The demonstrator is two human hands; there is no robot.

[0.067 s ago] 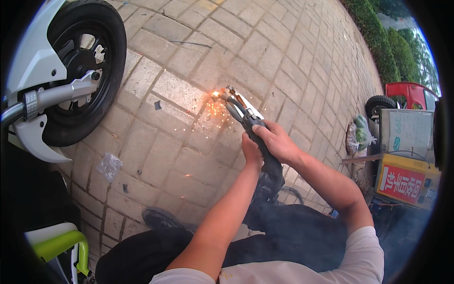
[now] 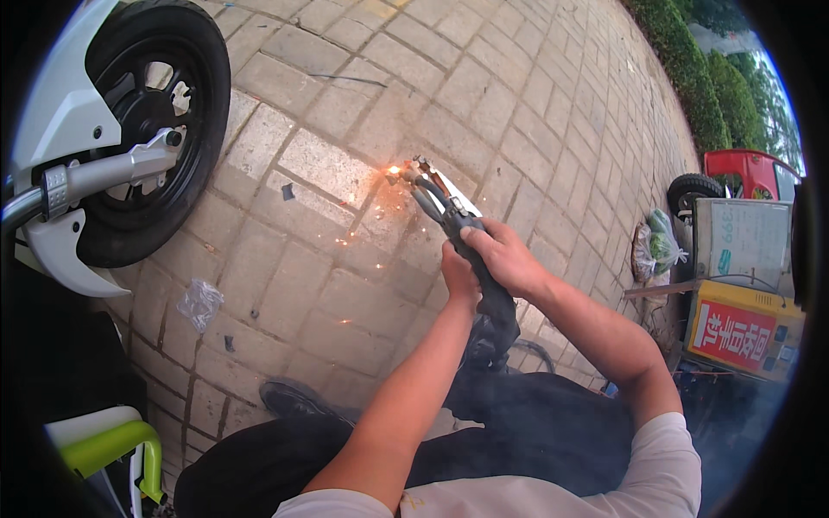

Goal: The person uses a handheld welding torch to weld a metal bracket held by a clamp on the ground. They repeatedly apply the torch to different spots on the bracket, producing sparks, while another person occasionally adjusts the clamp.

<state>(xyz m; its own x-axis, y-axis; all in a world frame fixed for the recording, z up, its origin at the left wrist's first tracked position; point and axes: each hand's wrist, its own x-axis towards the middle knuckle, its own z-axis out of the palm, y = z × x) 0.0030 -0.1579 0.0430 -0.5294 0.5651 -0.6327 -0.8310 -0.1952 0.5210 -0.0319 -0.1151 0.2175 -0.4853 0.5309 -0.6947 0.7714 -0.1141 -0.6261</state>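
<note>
black bundle [image 2: 460, 226], orange sparks [image 2: 395, 170], beige brick-patterned paving [image 2: 518, 104], lime-green tube [image 2: 104, 445], white shirt [image 2: 518, 499]

Daylight fell softly over the paving [image 2: 484, 86], leaving it pale and bright. Orange sparks [image 2: 395, 170] glowed as a small second light, whitish at the core. Thin bluish haze [image 2: 712, 453] veiled the lower right and dulled detail there, while the trousers [image 2: 535, 427] sank almost to black. The hands [image 2: 511, 262] came out fairly sharp. Fisheye distortion curved the outer edges, with black corners and a blue fringe along the rim.
</note>
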